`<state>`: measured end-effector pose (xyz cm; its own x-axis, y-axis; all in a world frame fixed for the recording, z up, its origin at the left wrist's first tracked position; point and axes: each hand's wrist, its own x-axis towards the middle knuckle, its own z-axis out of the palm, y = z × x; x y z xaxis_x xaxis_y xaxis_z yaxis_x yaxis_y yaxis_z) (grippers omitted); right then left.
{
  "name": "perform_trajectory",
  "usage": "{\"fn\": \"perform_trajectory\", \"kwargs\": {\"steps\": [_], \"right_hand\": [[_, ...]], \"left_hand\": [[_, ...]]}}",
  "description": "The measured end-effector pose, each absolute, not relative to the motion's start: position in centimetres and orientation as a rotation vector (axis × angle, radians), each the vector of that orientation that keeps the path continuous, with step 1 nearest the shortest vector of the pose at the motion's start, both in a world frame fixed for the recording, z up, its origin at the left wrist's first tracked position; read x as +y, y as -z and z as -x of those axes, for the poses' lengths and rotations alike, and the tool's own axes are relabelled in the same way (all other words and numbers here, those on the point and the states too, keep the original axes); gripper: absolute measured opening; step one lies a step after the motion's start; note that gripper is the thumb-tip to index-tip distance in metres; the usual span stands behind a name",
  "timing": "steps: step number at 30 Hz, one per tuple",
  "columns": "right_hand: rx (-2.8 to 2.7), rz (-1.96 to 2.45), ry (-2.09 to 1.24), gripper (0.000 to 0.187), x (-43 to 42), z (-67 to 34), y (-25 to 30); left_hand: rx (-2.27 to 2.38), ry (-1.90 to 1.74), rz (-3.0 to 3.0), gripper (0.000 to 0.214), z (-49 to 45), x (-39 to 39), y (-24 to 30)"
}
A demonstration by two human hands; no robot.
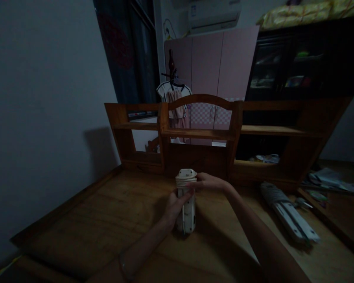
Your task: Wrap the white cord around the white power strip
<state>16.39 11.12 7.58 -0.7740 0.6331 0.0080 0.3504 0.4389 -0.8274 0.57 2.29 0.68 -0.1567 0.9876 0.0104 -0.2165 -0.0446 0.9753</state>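
Observation:
A white power strip [189, 212] is held up over the wooden desk, its long side toward me and small dark screws on its face. Its cord [183, 181] is wound in several turns around the upper end. My left hand [173, 205] grips the strip's left side, thumb laid across the front. My right hand [211, 183] comes from the right with its fingers closed at the wound cord. What the right fingertips pinch is partly hidden. A second white power strip [292, 220], also wrapped in cord, lies on the desk to the right.
Behind the strip stands a wooden shelf unit [197, 134] along the desk's [106, 212] back edge. A plug [303, 203] lies beside the second strip. Papers and plastic bags [336, 181] are at the far right. A wall [53, 118] bounds the left side. The room is dim.

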Motion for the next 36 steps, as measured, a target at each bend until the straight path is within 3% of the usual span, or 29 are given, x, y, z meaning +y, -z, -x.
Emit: {"fn": "perform_trajectory", "kwargs": {"steps": [15, 27, 36], "right_hand": [[-2.3, 0.564, -1.367, 0.056, 9.0, -16.5, -10.1], [-2.483, 0.785, -1.293, 0.046, 9.5, -19.2, -11.4], [-2.411, 0.979, -1.383, 0.035, 10.7, -18.5, -8.7]], "left_hand": [[1.316, -1.556, -1.296, 0.053, -0.6, 1.9, -0.8], [0.798, -1.353, -0.87, 0.052, -0.6, 2.9, -0.4], [0.627, -1.244, -0.832, 0.043, 0.3, 3.8, -0.3]]}}
